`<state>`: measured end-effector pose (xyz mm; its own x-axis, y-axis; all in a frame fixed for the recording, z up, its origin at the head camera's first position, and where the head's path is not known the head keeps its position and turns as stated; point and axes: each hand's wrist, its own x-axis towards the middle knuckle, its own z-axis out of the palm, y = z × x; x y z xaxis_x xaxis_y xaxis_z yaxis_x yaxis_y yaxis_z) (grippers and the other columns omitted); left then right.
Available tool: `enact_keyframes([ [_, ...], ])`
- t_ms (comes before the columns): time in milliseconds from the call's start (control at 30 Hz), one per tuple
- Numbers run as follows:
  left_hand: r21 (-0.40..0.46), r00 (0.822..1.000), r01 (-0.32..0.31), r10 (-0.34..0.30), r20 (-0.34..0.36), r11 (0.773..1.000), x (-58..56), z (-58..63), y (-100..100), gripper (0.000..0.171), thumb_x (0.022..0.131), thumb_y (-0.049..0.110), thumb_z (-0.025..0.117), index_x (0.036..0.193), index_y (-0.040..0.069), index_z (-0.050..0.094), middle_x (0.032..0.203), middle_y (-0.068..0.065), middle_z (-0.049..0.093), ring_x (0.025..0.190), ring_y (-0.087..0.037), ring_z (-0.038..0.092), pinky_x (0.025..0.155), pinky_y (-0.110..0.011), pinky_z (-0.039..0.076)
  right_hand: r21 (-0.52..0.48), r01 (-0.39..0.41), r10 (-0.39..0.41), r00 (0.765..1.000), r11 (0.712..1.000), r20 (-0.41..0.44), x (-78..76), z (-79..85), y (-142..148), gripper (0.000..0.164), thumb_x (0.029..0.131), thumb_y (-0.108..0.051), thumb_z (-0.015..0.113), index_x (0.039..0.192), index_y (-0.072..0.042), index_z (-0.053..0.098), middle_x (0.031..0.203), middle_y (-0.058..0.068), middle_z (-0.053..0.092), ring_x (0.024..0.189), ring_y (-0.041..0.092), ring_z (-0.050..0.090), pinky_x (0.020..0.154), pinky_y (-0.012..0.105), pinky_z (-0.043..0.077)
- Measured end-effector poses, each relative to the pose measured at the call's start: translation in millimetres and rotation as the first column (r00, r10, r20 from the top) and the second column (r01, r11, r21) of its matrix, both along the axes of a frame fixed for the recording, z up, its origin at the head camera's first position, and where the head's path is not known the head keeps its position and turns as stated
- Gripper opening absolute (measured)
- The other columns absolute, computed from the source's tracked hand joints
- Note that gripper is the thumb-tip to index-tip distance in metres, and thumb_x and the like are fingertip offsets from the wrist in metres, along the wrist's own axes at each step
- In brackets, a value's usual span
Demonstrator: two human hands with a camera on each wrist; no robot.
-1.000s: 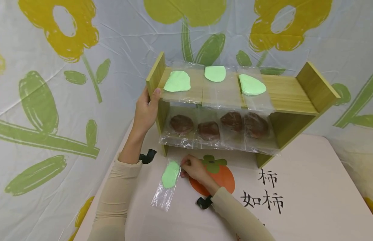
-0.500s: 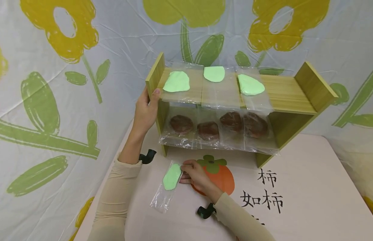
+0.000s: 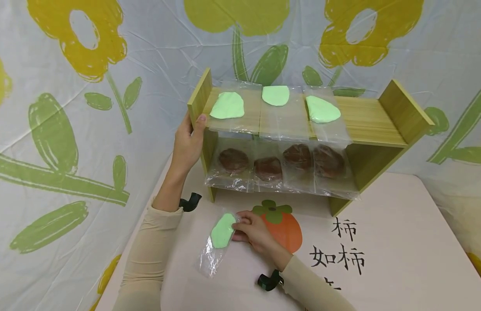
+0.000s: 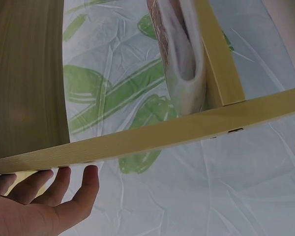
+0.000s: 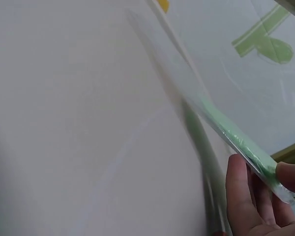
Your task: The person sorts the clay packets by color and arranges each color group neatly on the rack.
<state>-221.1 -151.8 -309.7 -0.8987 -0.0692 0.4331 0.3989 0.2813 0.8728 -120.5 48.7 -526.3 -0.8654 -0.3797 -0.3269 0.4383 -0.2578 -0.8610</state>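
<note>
My left hand [image 3: 189,142] grips the left side panel of a two-tier wooden shelf [image 3: 370,116], its thumb at the front edge. In the left wrist view its fingers [image 4: 83,196] lie against that panel's edge. Low over the table, my right hand [image 3: 257,233] pinches a clear plastic bag [image 3: 211,259] by its side, between thumb and fingers. Inside the bag is a flat pale-green slab [image 3: 222,231], which looks soft like dough or clay. The right wrist view shows the green slab [image 5: 236,137] edge-on, raised off the table.
Three bagged green pieces [image 3: 227,106] lie on the upper tier. Several bagged dark-brown lumps [image 3: 268,168] fill the lower tier, their bag edges hanging over its front. A pale table [image 3: 399,242] printed with a persimmon [image 3: 281,229] lies in front; flowered cloth [image 3: 147,43] stands behind.
My right hand has lifted the bag's edge and shifted slightly right and toward me, tilting the bag with the green slab. The left hand keeps its hold on the shelf.
</note>
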Motion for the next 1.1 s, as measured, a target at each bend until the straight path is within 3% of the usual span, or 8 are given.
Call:
enact_keyframes([
  [167, -0.006, 1.0, -0.01, 0.01, -0.001, 1.0, -1.7, -0.8, 0, 0.052, 0.106, 0.041, 0.048, 0.147, 0.01, 0.047, 0.133, -0.013, 0.057, 0.121, -0.02, 0.052, 0.101, -0.044, 0.04, -0.035, -0.008, 0.008, 1.0, 0.999, -0.008, 4.7, 6.8, 8, 0.037, 0.091, 0.011, 0.062, 0.125, 0.012, 0.048, 0.092, 0.012, 0.07, 0.078, 0.026, 0.071, 0.075, 0.046, 0.057],
  [500, 0.007, 1.0, 0.001, -0.001, 0.002, 1.0, 0.6, 0.1, 0, 0.05, 0.106, 0.038, 0.048, 0.148, 0.009, 0.046, 0.132, -0.014, 0.057, 0.119, -0.021, 0.052, 0.099, -0.045, 0.042, -0.008, -0.003, 0.003, 0.998, 1.0, -0.057, 8.9, 21.5, 32, 0.036, 0.094, 0.006, 0.063, 0.128, 0.009, 0.05, 0.095, 0.009, 0.067, 0.085, 0.025, 0.067, 0.08, 0.049, 0.055],
  [767, 0.002, 1.0, -0.001, 0.001, 0.006, 1.0, -1.2, -1.0, 0, 0.052, 0.106, 0.041, 0.048, 0.147, 0.01, 0.047, 0.131, -0.013, 0.057, 0.118, -0.02, 0.053, 0.098, -0.046, 0.042, 0.024, -0.009, 0.013, 0.987, 1.0, -0.159, 12.9, 45.2, 55, 0.033, 0.094, 0.004, 0.064, 0.125, 0.006, 0.052, 0.094, 0.006, 0.069, 0.083, 0.024, 0.068, 0.078, 0.046, 0.057],
  [933, -0.006, 1.0, -0.001, 0.001, 0.007, 1.0, -1.7, -1.9, 0, 0.053, 0.106, 0.042, 0.048, 0.148, 0.01, 0.046, 0.133, -0.014, 0.057, 0.119, -0.02, 0.052, 0.098, -0.046, 0.042, 0.051, -0.034, 0.048, 0.956, 0.998, -0.289, 16.3, 68.3, 76, 0.036, 0.095, 0.0, 0.065, 0.127, 0.008, 0.051, 0.104, 0.009, 0.069, 0.088, 0.025, 0.07, 0.079, 0.046, 0.056],
  [1100, -0.007, 1.0, -0.004, 0.004, 0.003, 1.0, -1.3, -1.8, 0, 0.052, 0.106, 0.041, 0.048, 0.148, 0.01, 0.046, 0.132, -0.014, 0.057, 0.119, -0.02, 0.052, 0.098, -0.046, 0.042, 0.095, -0.019, 0.058, 0.901, 0.995, -0.431, 17.1, 95.7, 98, 0.035, 0.096, 0.001, 0.063, 0.127, 0.011, 0.049, 0.107, 0.011, 0.067, 0.091, 0.022, 0.068, 0.08, 0.043, 0.056],
])
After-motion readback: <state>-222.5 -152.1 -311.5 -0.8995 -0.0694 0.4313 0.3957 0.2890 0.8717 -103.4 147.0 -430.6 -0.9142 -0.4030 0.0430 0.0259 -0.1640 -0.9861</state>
